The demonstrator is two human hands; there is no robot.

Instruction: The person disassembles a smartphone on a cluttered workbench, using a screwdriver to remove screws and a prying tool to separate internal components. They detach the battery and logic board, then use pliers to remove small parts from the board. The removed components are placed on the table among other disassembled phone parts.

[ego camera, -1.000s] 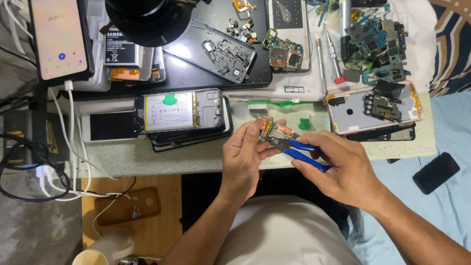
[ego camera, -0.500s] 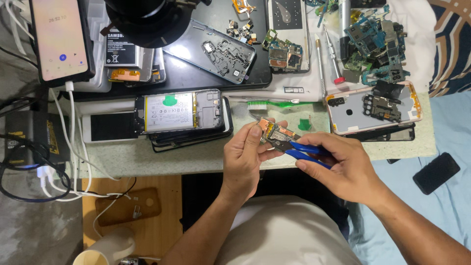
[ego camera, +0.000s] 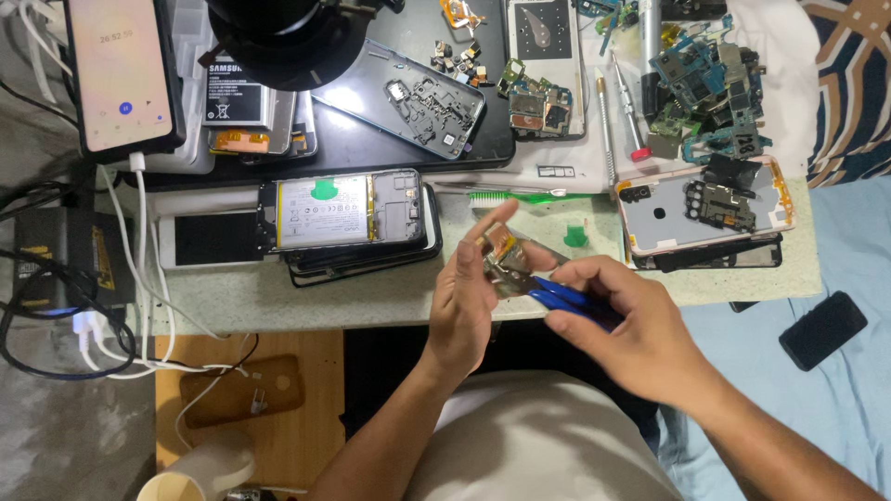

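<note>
My left hand point(ego camera: 469, 297) pinches a small phone part with an orange flex piece point(ego camera: 506, 250) over the front edge of the grey work mat point(ego camera: 371, 292). My right hand point(ego camera: 631, 325) grips blue-handled pliers point(ego camera: 566, 299), whose metal tips touch that part. Both hands hover above my lap, just in front of an opened phone with a white battery point(ego camera: 348, 211).
A pink phone back with loose boards point(ego camera: 705, 209) lies to the right, a dark phone frame point(ego camera: 408, 88) and a screwdriver point(ego camera: 617, 116) behind. A lit phone point(ego camera: 121, 70) charges at the far left among cables point(ego camera: 83, 325). A black phone point(ego camera: 821, 329) lies on the blue cloth.
The two hands stay together on the small part; the pliers' tips have shifted slightly on it. Nothing on the table has moved.
</note>
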